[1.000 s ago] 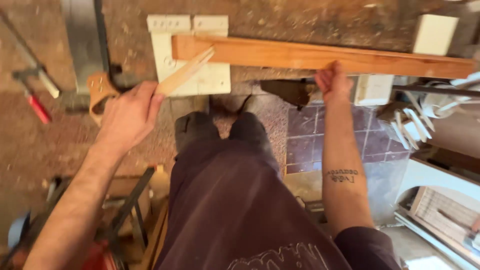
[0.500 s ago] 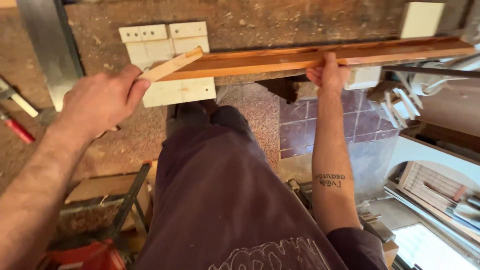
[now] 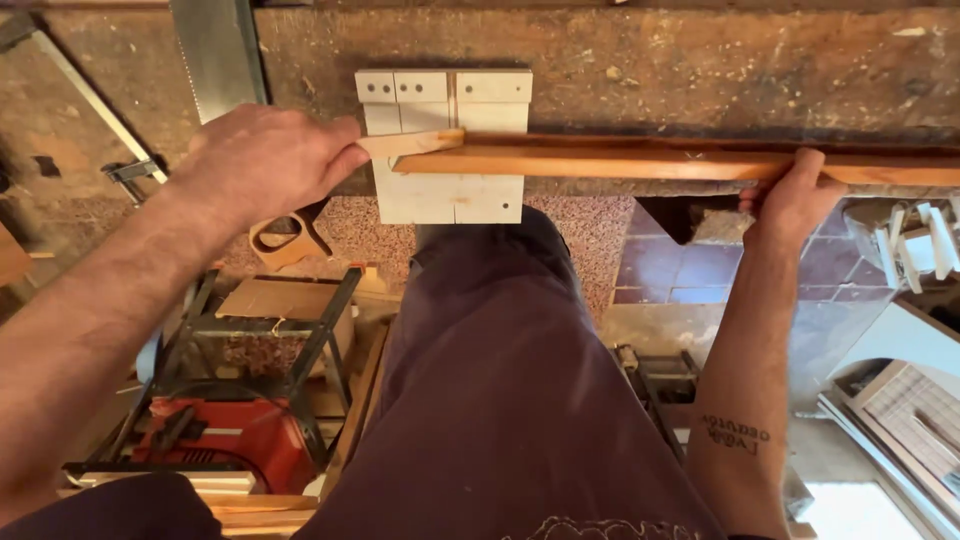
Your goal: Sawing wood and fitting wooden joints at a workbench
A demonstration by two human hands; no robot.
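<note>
My left hand [image 3: 265, 160] is closed around one end of a short pale wood strip [image 3: 415, 144], whose other end touches the left end of a long reddish-brown wooden plank [image 3: 640, 160]. The plank lies along the edge of a worn stone-like workbench [image 3: 700, 70]. My right hand [image 3: 795, 195] grips the plank from below, further right. A pale wooden block with holes [image 3: 450, 190] sits behind the strip and the plank's end. My legs in dark trousers fill the middle below.
A handsaw lies with its blade [image 3: 215, 55] on the bench and its wooden handle [image 3: 285, 238] hanging over the edge. A bar clamp [image 3: 95, 120] is at the left. A red machine on a black metal stand [image 3: 235, 420] sits on the floor below left. White strips [image 3: 925, 245] are at right.
The view has shifted and come closer. My left hand has brought the pale strip from a tilted pose to almost level with the plank. My right hand still holds the plank.
</note>
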